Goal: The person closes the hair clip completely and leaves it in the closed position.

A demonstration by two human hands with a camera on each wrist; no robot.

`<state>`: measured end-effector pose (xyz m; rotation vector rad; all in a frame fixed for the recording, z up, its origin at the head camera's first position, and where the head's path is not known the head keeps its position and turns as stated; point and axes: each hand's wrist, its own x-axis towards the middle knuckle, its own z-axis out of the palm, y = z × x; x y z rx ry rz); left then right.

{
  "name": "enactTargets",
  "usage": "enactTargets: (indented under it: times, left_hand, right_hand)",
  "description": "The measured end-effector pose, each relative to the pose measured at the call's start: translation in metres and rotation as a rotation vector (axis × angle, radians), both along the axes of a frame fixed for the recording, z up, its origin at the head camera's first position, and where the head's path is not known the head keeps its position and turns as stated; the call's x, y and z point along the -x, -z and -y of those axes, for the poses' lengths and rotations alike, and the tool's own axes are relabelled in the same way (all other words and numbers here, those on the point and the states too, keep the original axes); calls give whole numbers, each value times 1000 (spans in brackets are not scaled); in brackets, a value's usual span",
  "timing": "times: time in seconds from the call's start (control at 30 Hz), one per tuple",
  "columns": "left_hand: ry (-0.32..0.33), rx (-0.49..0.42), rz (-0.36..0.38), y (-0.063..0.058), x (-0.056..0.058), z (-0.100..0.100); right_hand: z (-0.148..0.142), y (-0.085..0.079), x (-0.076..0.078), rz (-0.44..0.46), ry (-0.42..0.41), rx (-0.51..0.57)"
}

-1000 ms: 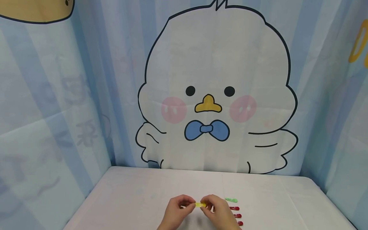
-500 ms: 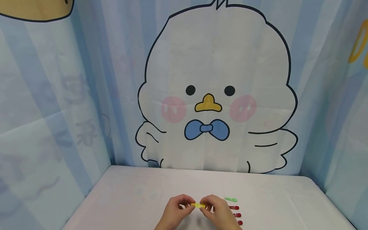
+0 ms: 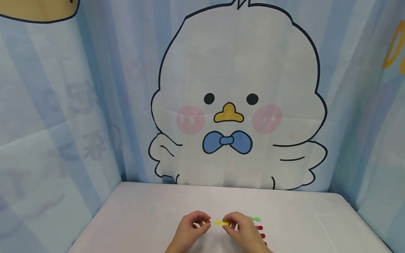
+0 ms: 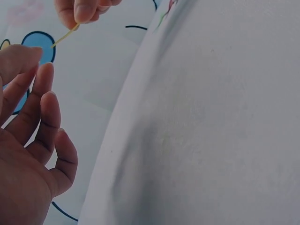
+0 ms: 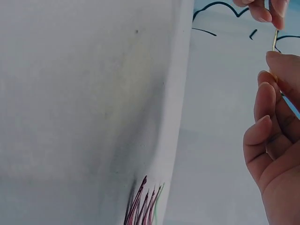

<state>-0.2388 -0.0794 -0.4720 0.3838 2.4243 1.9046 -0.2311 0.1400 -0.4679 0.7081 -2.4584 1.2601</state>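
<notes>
A small yellow snap hair clip (image 3: 220, 223) is pinched between the thumb and fingers of my right hand (image 3: 243, 230), its slim free end pointing left. Facing that end is my left hand (image 3: 191, 227), fingers gently bent and holding nothing, a short gap away from it in the head view. Seen from the left wrist, the clip (image 4: 64, 35) is a thin yellow strip running down from the right fingertips toward the left thumb. In the right wrist view its narrow edge (image 5: 274, 41) shows between both hands.
Beside my right hand, a green hair clip (image 3: 255, 218) and several red hair clips (image 3: 259, 227) lie in a column on the white-covered table (image 3: 152, 218), partly hidden by that hand. A striped curtain (image 3: 139, 105) printed with a cartoon chick stands behind the table.
Both hands pinched the yellow hair clip before. My left hand has let go and drawn a little left, while the right keeps the clip and has shifted slightly right.
</notes>
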Motion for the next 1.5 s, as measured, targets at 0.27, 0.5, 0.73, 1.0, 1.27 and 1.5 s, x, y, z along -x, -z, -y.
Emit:
enactTargets:
  times: [0.27,0.5,0.73,1.0,1.27,1.5]
  left_hand:
    - [-25,54,-67,-7,1,9]
    - [-14,37,-74,-7,2,17]
    - [15,14,-40,-6,1,24]
    - [43,36,-40,-3,-4,32]
    - [49,43,-33,0,-9,39]
    - [65,68,-21,-1,-14,41]
  right_hand:
    - [-10,-10,9,-43,41,-46]
    - [-18,-16,20,-12,57,-76]
    - [-23,-17,30,59,98,-146]
    - [-32,-13,40,121,122,-190]
    - [-35,-7,51,169,155,-242]
    - [-36,-4,57,228,173,-285]
